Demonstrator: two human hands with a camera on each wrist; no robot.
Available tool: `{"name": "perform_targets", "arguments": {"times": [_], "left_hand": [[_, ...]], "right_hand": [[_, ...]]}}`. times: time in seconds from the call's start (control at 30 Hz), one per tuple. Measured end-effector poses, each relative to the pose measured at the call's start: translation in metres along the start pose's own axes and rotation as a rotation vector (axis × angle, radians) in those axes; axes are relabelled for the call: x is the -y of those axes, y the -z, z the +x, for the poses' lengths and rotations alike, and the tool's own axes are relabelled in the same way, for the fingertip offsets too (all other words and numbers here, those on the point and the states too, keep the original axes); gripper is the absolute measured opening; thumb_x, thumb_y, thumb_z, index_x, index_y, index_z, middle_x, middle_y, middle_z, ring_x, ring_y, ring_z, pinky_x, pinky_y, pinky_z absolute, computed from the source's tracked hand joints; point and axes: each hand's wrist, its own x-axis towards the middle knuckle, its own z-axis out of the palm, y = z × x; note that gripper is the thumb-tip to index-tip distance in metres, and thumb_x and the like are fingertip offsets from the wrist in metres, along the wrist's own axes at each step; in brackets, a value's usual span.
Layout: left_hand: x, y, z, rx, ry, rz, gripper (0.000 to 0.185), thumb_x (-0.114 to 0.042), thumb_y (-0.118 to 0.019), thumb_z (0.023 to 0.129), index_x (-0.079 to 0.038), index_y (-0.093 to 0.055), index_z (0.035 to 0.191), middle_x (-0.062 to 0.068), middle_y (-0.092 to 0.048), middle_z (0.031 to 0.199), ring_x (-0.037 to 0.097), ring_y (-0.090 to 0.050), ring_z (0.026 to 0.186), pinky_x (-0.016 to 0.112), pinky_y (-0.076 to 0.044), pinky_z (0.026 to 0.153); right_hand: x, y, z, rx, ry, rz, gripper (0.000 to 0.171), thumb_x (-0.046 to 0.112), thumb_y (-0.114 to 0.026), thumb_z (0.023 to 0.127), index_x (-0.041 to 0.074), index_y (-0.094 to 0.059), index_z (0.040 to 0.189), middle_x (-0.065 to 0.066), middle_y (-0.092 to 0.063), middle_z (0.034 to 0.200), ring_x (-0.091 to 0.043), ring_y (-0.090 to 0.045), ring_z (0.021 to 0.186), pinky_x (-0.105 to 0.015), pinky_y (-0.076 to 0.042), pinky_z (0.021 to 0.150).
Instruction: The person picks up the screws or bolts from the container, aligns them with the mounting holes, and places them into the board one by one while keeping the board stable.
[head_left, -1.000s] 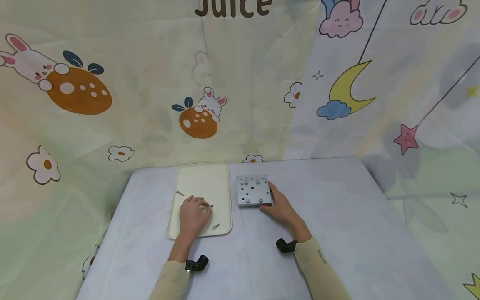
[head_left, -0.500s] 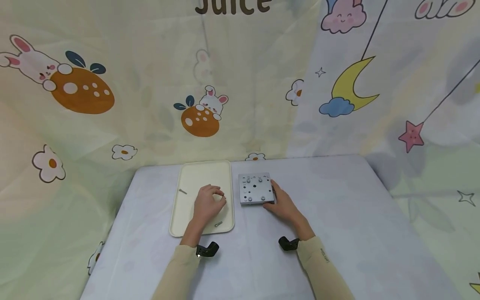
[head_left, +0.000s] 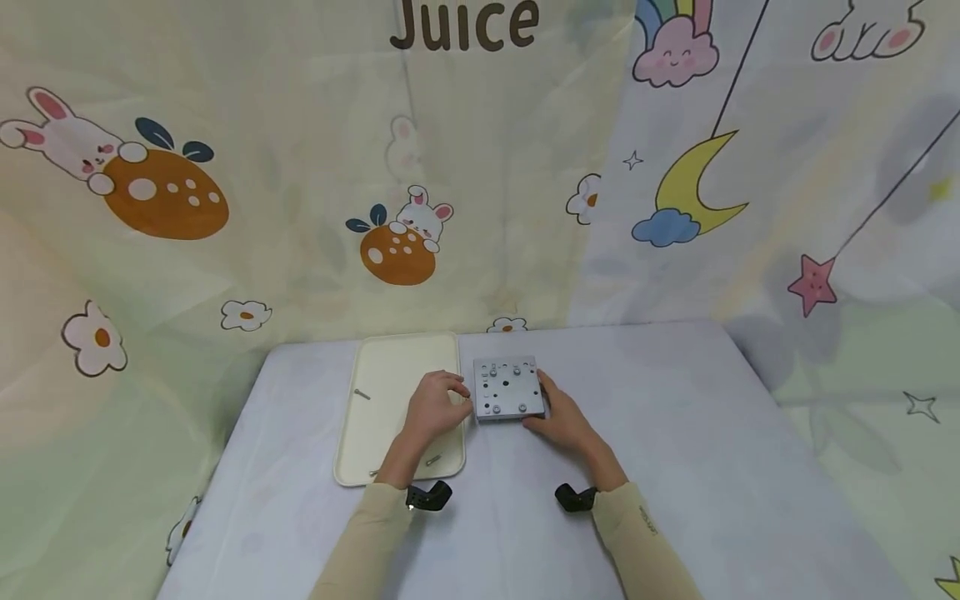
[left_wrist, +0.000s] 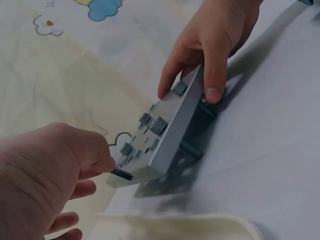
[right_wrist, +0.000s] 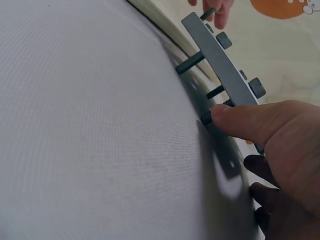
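A square grey metal plate [head_left: 513, 396] with several holes is held by my right hand [head_left: 564, 421], thumb and fingers gripping its right side. Hex-headed bolts [left_wrist: 158, 125] sit in it; threaded shanks [right_wrist: 190, 62] stick out below, and the right wrist view shows the plate raised over its shadow. My left hand [head_left: 438, 407] pinches a small dark screw [left_wrist: 123, 174] between thumb and forefinger, tip toward the plate's left edge. The screw's other end is hidden in the fingers. My left hand's lower fingers hang loosely curled in the left wrist view.
Left of the plate lies a cream tray [head_left: 397, 350], partly under my left hand. On it are loose screws, one at the left [head_left: 362, 394] and another near the front [head_left: 433, 459]. The white-covered table [head_left: 637, 358] ends at a printed cloth backdrop [head_left: 300, 167].
My left hand has moved right, from over the tray to the plate's left edge, with the screw in its fingers. My right hand keeps its hold on the plate.
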Motion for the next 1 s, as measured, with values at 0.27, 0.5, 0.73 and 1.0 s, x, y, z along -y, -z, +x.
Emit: {"name": "perform_targets", "arguments": {"times": [0.27,0.5,0.73,1.0], "left_hand": [[-0.012,-0.007,0.002,0.099,0.016,-0.012,0.005,-0.020,-0.071,0.070,-0.019,-0.076,0.074,0.000,-0.067,0.113,0.025,-0.054,0.117,0.044,-0.046,0.094],[-0.018,-0.012,0.016,0.124,-0.013,-0.024,0.004,-0.022,-0.075,0.071,-0.019,-0.076,0.074,-0.001,-0.068,0.110,0.023,-0.056,0.113,0.042,-0.046,0.094],[-0.021,-0.014,0.017,0.148,0.005,-0.041,0.006,-0.022,-0.074,0.071,-0.021,-0.075,0.076,-0.001,-0.068,0.111,0.023,-0.056,0.114,0.040,-0.047,0.092],[-0.021,-0.014,0.014,0.155,0.019,-0.057,0.003,-0.021,-0.075,0.072,-0.021,-0.074,0.075,0.000,-0.067,0.112,0.023,-0.058,0.112,0.041,-0.048,0.091]], "right_hand": [[-0.005,-0.008,-0.010,-0.001,-0.022,0.020,0.100,0.025,-0.079,0.082,0.010,-0.014,0.156,-0.011,-0.031,0.155,-0.028,-0.027,0.142,-0.045,-0.020,0.114],[-0.001,-0.001,-0.007,-0.025,-0.009,0.021,0.098,0.025,-0.079,0.083,0.008,-0.016,0.155,-0.014,-0.034,0.153,-0.031,-0.029,0.141,-0.046,-0.022,0.113],[0.000,0.001,-0.007,-0.015,-0.012,0.024,0.096,0.024,-0.078,0.083,0.008,-0.016,0.155,-0.014,-0.033,0.153,-0.030,-0.028,0.141,-0.046,-0.021,0.113],[0.002,0.002,-0.007,-0.006,-0.016,0.026,0.095,0.024,-0.077,0.085,0.008,-0.016,0.155,-0.013,-0.032,0.154,-0.029,-0.027,0.142,-0.045,-0.021,0.114]]}}
